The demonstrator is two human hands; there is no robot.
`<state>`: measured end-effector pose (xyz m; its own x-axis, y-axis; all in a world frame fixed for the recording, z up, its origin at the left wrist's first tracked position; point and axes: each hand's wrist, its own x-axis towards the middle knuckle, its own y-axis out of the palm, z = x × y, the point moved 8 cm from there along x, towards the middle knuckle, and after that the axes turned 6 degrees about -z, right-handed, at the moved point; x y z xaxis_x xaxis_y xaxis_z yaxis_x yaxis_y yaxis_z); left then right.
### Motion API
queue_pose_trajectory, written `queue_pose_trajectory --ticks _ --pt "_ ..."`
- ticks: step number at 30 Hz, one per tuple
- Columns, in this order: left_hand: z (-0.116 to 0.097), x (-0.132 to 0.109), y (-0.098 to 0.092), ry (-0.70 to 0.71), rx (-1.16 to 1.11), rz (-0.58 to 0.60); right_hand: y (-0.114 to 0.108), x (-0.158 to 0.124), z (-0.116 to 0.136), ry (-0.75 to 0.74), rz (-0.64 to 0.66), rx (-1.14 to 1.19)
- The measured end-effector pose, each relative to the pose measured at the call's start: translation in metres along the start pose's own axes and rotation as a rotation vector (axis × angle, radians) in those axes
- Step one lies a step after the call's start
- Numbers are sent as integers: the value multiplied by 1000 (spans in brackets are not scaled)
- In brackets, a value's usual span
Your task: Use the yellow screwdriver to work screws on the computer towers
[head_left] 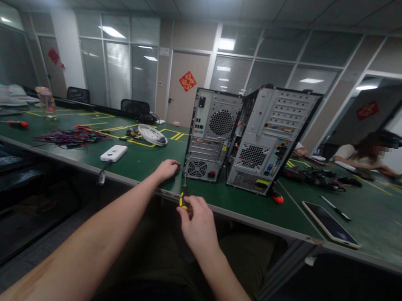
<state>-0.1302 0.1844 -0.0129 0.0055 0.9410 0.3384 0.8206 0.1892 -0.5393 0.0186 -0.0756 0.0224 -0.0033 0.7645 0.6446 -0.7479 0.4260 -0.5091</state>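
Note:
Two computer tower cases stand on the green table with their backs to me: the left case and the right case. My right hand is closed around a screwdriver with a yellow and black handle, its shaft pointing up at the lower back of the left case. My left hand rests on the table just left of that case, fingers curled; whether it holds anything is hidden.
A white power bank with a cable lies left of my hands. A tablet and a pen lie on the right. A bundle of coloured wires, a white fan grille and a red-handled tool are also on the table. A person sits at far right.

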Motion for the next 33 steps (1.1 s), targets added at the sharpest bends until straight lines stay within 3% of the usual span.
queue_pose_trajectory --ticks 11,21,33 --pt "3 4 2 8 -1 -5 -3 0 1 -48 12 -188" --pt "0 0 -1 3 4 -10 -1 -1 4 -11 18 -77" --pt "-3 -1 -2 7 19 -7 -1 1 3 -60 35 -104"
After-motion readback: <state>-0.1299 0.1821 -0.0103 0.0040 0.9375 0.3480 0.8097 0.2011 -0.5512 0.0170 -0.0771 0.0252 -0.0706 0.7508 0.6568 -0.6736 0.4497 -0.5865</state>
